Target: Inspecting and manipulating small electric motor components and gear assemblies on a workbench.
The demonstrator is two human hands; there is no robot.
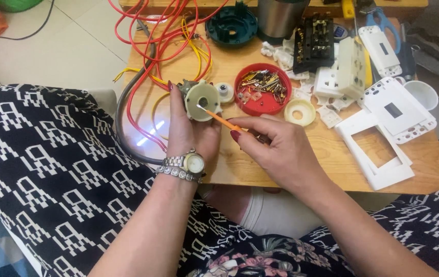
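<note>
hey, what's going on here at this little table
A person sits at a small wooden table. Their left hand holds up a round cream-coloured electrical part, and their right hand holds a thin orange screwdriver with its tip against the part's face. A red lid of small brass fittings and screws sits just behind. Red and yellow wires loop at the left; white switch plates and frames lie to the right.
</note>
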